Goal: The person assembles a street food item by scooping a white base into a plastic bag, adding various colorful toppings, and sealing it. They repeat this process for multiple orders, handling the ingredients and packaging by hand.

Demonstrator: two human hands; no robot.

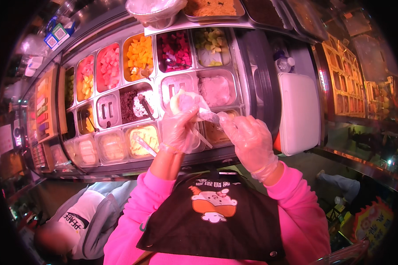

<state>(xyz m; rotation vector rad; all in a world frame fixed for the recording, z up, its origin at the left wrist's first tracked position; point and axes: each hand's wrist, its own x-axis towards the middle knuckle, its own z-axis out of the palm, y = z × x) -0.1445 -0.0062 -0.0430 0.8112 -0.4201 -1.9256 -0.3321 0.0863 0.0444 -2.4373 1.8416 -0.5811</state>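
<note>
My left hand (180, 129), in a clear plastic glove, is closed around a soft, pale, cup-shaped wrapper (188, 101) over the middle of a topping counter. My right hand (251, 142), gloved too, grips a small spoon or spatula (211, 118). Its tip touches or lies very close to the wrapper's right edge. What is inside the wrapper is hard to make out. Right behind the wrapper are a tub of pale pink cream (216, 89) and a lidded tub (174, 85). Under my hands, a tub of brownish filling (217, 134) is partly hidden.
Along the back row stand tubs of diced mango (139, 54), pink cubes (108, 67), dark red fruit (174, 49) and green fruit (211, 42). Yellow cream (143, 138) sits front left. A white box lid (300, 114) lies at right. Another person (82, 216) is at lower left.
</note>
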